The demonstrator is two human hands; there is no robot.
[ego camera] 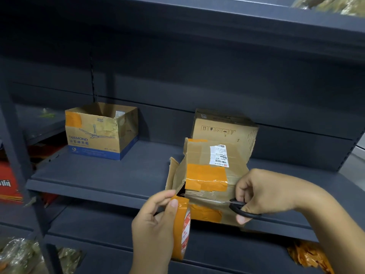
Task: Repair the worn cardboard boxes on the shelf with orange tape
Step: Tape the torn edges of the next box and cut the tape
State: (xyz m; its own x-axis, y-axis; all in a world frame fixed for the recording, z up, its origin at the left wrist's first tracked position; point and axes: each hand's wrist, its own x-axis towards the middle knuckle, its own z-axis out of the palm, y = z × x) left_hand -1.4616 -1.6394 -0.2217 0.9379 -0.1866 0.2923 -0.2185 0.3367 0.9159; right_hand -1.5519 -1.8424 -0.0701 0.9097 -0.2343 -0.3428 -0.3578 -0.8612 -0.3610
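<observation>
A worn cardboard box with a white label and several orange tape patches sits at the front edge of the dark shelf. My left hand holds a roll of orange tape just in front of the box's lower left corner, thumb and fingers pinching the tape's end. My right hand grips black-handled scissors, whose blades point left along the box front toward the roll. A second box, printed DIAMOND with a ceiling fan, stands open-topped at the shelf's left and carries an orange patch.
Another brown box stands behind the worn one. Red cartons lie on the left neighbouring shelf. Plastic-wrapped goods fill the lower left, and orange packets sit at lower right. A shelf board hangs overhead.
</observation>
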